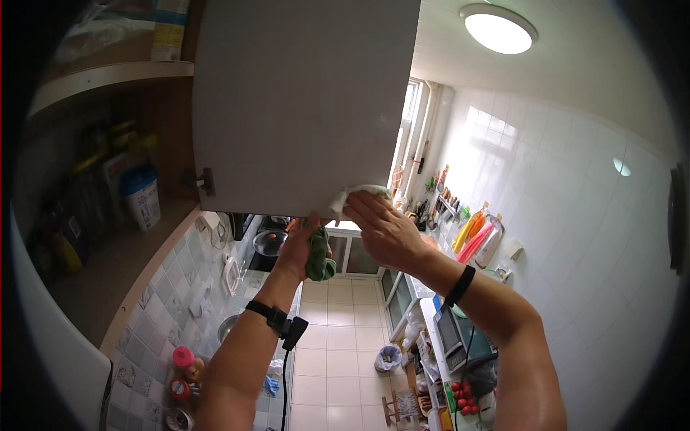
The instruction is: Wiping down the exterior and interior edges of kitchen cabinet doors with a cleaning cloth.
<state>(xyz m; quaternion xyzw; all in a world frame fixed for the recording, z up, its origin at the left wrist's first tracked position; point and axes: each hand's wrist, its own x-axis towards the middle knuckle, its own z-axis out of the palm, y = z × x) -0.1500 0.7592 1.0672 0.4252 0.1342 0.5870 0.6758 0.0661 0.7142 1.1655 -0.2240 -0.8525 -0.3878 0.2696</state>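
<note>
A grey cabinet door (307,108) of a wall cupboard stands swung out in front of me. My right hand (383,229) presses a whitish cloth (340,203) flat against the door near its lower outer corner. At the bottom edge of the door, my left hand (302,245) grips a bunched green cloth (321,256); its fingers are partly hidden behind the cloth and the door. Both wrists wear black straps, and a small device with a cable hangs from the left one.
Jars and a blue-lidded tub (141,196) stand on the cupboard shelf to the left. Below lie a stove with a lidded pan (268,242), lidded jars (186,363), a lined waste bin (388,358), a microwave oven (450,336) and red fruit (464,398). Utensils hang along the right wall.
</note>
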